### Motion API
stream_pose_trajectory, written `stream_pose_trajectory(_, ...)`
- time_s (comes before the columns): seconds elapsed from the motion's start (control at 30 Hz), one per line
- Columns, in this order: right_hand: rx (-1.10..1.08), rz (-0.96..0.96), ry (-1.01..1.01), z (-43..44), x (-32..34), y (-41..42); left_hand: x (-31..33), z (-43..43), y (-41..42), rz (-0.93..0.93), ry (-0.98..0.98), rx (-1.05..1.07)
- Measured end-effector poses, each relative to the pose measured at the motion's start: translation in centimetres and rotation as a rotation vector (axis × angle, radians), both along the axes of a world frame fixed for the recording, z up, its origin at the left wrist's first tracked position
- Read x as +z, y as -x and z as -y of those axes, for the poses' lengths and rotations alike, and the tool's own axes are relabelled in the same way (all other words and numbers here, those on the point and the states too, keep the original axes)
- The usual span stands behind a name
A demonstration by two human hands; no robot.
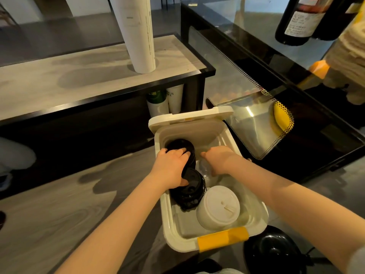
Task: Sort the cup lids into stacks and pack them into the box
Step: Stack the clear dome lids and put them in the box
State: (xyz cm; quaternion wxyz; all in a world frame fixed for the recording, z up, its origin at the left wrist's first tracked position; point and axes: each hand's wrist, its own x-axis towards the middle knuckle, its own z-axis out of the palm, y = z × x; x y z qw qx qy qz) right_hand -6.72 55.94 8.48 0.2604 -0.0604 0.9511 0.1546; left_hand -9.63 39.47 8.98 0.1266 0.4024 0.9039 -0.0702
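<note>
Reaching into the box [164, 212], the left hand [173, 167] has its grip curled over one black lid stack [180, 144] in the box's far-left corner. A second black lid stack [192, 192] sits just nearer, along the left wall. Mid-box there's one clear lid stack [205, 169] under the right hand [221, 159]. Its fingers are hidden, so can't tell its grip. One white lid stack [218, 207] sits near-right, with bare box floor along the near edge.
</note>
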Motion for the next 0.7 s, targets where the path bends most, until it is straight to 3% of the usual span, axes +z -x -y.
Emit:
stream_pose_trajectory(0.37,-0.013,-0.03,-0.033,0.3,-0.2,0.4,0.3,0.0,-0.2,0.018,-0.008,0.017)
stream_pose_trajectory(0.53,-0.083,-0.033,0.076,-0.3,0.1,0.3,0.4,0.0,-0.3,0.034,-0.024,0.03)
stream_pose_trajectory(0.7,-0.141,-0.163,0.239,0.0,2.6,-1.3,2.2,1.2,-0.5,-0.003,-0.152,0.03)
